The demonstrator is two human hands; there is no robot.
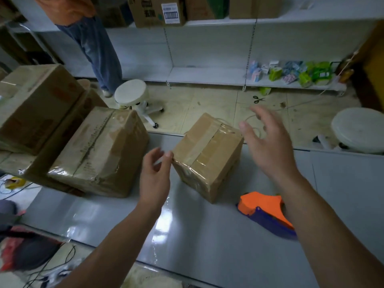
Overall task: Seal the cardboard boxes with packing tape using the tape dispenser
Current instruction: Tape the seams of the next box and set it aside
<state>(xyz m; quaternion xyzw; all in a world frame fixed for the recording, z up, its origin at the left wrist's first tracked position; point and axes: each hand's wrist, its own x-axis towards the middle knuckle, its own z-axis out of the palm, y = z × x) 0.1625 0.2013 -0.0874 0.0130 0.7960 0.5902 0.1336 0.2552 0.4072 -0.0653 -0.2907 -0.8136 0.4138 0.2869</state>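
A small taped cardboard box (207, 156) stands on the grey table (207, 246), turned corner-on toward me. My left hand (155, 175) is at its near-left corner, with the fingertips touching the taped edge and loosely curled. My right hand (264, 142) hovers spread over the box's right side, gripping nothing. The orange and blue tape dispenser (264, 210) lies on the table under my right forearm, apart from both hands. A larger taped box (101, 152) sits to the left.
More cardboard boxes (35, 107) are stacked at the far left. Past the table are two white stools (132, 94) (359, 129), scissors (257, 99) on the floor, white shelving (207, 75), and a person's legs (97, 48) standing at the back left.
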